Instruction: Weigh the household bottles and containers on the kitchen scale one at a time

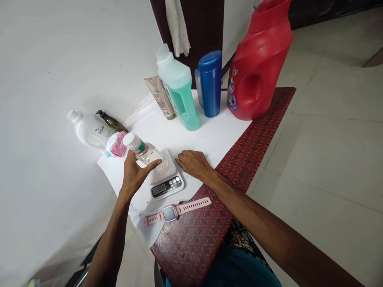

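A clear plastic bottle (145,150) with a white cap and a green-and-red label leans over the kitchen scale (168,184). My left hand (134,171) is around the bottle's left side, with the thumb laid across its front and the other fingers mostly hidden behind it. Whether the bottle's base rests on the scale's plate or is just above it I cannot tell. The scale is white with a dark display panel. My right hand (193,162) lies curled closed on the white cloth, right of the scale, with nothing visible in it.
A pink-strapped smartwatch (169,213) lies near the front of the red patterned table (191,235). Behind stand a green bottle (182,95), a brown tube (161,97), a blue jug (210,85) and a red detergent jug (257,67). White (89,129) and dark (112,121) bottles and a pink packet (118,145) sit by the wall.
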Tool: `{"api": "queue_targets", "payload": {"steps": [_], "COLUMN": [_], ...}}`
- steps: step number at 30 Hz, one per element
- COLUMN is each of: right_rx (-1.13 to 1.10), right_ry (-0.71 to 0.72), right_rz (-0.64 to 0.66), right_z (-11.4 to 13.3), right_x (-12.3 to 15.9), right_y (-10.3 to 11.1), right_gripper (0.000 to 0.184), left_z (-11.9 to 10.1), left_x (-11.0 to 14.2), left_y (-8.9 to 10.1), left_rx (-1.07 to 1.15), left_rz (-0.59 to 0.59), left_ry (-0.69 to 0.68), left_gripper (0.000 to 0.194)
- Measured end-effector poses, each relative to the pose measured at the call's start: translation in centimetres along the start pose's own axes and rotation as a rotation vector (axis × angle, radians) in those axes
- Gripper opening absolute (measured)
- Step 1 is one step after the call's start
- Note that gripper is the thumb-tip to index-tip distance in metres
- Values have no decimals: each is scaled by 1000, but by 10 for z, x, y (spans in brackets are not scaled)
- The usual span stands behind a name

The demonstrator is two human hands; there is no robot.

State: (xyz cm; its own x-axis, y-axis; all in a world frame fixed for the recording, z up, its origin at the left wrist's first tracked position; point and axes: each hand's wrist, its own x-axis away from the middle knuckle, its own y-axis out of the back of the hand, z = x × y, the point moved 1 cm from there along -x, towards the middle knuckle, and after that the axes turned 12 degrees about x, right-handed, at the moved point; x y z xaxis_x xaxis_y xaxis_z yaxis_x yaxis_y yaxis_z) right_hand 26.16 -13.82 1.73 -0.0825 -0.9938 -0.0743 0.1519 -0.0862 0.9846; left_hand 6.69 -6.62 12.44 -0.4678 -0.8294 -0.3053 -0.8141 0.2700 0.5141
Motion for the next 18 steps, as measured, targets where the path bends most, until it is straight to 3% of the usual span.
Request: {"api": "queue_targets", "payload": {"steps": [3, 10, 13, 18], "right_rx": [-4, -22, -29, -39], "right_ry": [-2, -1, 1, 5], "right_rz": [2, 6, 10, 6], "right_z": [0, 0, 0, -1], "right_x": [1, 2, 2, 1], "right_y": [0, 2, 1, -3], "right_gripper": [44, 45, 46, 47], "left_z": [-1, -2, -5, -8], "left_x": [4, 10, 10, 6], "left_y": [6, 36, 30, 2], "left_rx": [31, 50, 7, -115], "left_rz": [17, -79, -66, -12], "left_ry": [-17, -53, -57, -4], "left_gripper": [67, 84, 85, 73]}}
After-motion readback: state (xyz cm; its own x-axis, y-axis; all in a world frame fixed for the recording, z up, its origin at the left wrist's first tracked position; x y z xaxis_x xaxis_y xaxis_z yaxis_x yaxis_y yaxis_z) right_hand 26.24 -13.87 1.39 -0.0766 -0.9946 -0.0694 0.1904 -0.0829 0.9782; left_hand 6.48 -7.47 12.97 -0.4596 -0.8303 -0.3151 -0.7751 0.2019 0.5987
